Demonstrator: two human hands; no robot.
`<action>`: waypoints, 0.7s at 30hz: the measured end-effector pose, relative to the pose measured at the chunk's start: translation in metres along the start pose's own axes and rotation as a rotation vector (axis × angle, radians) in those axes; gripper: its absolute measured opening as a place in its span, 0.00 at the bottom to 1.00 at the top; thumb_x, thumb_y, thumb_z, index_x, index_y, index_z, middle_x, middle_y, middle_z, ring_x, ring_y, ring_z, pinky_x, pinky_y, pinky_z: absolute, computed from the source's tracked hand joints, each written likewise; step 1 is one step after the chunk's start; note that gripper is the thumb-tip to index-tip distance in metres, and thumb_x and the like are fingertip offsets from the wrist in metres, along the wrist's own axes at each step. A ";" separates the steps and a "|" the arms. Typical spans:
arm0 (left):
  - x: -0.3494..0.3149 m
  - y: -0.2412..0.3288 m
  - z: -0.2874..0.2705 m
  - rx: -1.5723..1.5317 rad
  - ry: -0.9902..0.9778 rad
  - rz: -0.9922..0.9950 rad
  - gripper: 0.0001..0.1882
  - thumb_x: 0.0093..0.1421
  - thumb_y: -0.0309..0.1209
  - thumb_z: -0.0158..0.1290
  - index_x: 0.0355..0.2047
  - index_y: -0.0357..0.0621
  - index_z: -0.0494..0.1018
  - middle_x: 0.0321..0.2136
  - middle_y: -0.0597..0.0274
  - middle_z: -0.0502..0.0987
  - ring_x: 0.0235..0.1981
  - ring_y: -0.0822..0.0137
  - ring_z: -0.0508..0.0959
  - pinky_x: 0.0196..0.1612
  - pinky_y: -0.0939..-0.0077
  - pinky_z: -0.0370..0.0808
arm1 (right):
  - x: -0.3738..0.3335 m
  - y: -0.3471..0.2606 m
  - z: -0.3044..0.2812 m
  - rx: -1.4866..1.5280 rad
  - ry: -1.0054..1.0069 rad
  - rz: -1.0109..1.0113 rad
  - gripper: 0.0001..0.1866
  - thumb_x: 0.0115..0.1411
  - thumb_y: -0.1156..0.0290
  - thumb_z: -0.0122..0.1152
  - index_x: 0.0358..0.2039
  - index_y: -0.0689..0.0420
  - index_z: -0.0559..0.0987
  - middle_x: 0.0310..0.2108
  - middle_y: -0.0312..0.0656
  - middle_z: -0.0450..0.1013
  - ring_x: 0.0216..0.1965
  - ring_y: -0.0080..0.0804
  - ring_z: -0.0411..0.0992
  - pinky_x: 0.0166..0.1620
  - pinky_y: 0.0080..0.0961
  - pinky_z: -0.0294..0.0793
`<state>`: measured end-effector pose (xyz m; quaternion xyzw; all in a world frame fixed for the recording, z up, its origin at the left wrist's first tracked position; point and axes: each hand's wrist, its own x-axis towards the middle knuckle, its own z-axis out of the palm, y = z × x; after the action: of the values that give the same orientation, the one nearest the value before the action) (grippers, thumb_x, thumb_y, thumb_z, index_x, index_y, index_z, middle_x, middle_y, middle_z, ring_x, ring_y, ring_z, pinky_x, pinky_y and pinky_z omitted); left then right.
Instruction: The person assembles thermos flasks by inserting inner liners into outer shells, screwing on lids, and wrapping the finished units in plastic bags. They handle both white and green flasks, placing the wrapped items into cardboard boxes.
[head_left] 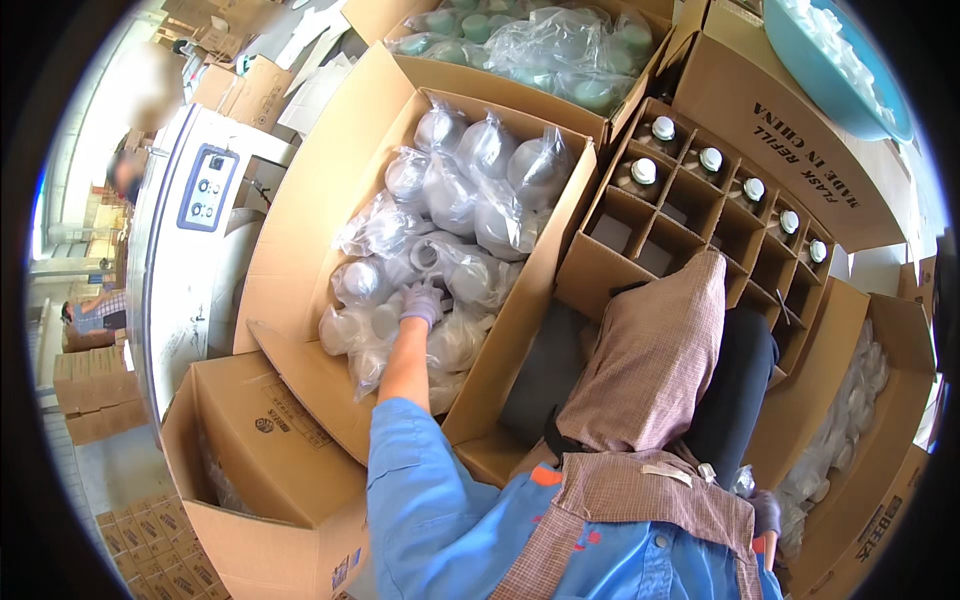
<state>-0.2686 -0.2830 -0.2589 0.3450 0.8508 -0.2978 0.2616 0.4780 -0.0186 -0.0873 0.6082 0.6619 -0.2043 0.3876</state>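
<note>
My left hand, in a pale lilac glove, reaches into a large open carton. Its fingers are apart and rest among rounded, silvery-clear vessels bagged in clear plastic. No vessel is lifted clear of the rest. At the lower right, beside my body, my right hand shows only in part, in a darker purple-grey glove. Its fingers are hidden, so any grip cannot be made out. A small bit of clear plastic shows close to it.
Ahead right stands a carton with cardboard dividers; several cells hold white-capped bottle shapes. Behind is a carton of green-tinted bagged pieces. A blue basin sits far right. Cartons flank me; a white machine stands left.
</note>
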 end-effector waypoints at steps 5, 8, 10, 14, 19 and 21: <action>-0.078 -0.065 -0.061 -0.241 0.105 -0.014 0.20 0.52 0.40 0.57 0.46 0.53 0.78 0.36 0.53 0.81 0.39 0.53 0.81 0.46 0.55 0.76 | 0.001 -0.024 -0.091 0.023 0.568 -0.173 0.21 0.57 0.54 0.63 0.40 0.61 0.79 0.37 0.53 0.79 0.38 0.49 0.78 0.40 0.40 0.77; -0.175 -0.071 -0.150 -0.543 0.379 -0.127 0.18 0.50 0.40 0.56 0.38 0.42 0.78 0.26 0.47 0.79 0.30 0.51 0.81 0.37 0.58 0.77 | -0.028 -0.112 -0.157 0.320 0.755 -0.284 0.21 0.59 0.65 0.65 0.50 0.62 0.77 0.45 0.52 0.78 0.45 0.44 0.78 0.47 0.36 0.77; -0.239 -0.062 -0.186 -0.900 0.624 -0.036 0.13 0.51 0.30 0.55 0.36 0.37 0.74 0.19 0.55 0.70 0.20 0.65 0.71 0.27 0.66 0.69 | -0.056 -0.167 -0.186 0.517 0.856 -0.646 0.23 0.55 0.67 0.68 0.50 0.63 0.78 0.46 0.52 0.77 0.46 0.44 0.78 0.50 0.34 0.77; -0.274 -0.005 -0.184 -1.702 0.815 0.319 0.08 0.55 0.23 0.49 0.33 0.31 0.73 0.35 0.59 0.76 0.30 0.72 0.66 0.35 0.78 0.65 | -0.077 -0.232 -0.225 0.467 0.916 -1.350 0.38 0.48 0.58 0.74 0.57 0.61 0.72 0.57 0.52 0.68 0.58 0.54 0.67 0.61 0.46 0.65; -0.246 0.175 -0.152 -2.513 0.059 0.690 0.24 0.65 0.37 0.50 0.56 0.34 0.71 0.53 0.54 0.75 0.54 0.61 0.73 0.61 0.68 0.67 | -0.108 -0.234 -0.243 0.646 0.786 -1.967 0.29 0.46 0.50 0.76 0.42 0.57 0.80 0.42 0.48 0.76 0.48 0.50 0.74 0.59 0.51 0.67; -0.253 0.225 -0.177 -1.872 0.051 0.595 0.19 0.66 0.31 0.52 0.55 0.35 0.72 0.47 0.61 0.76 0.44 0.72 0.75 0.49 0.78 0.73 | -0.121 -0.209 -0.235 0.567 0.874 -1.641 0.21 0.46 0.53 0.75 0.32 0.55 0.80 0.26 0.40 0.75 0.30 0.42 0.77 0.42 0.40 0.76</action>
<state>0.0140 -0.1392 -0.0461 0.2048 0.6271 0.5823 0.4751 0.2097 0.0405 0.1078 0.0508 0.8920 -0.3190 -0.3163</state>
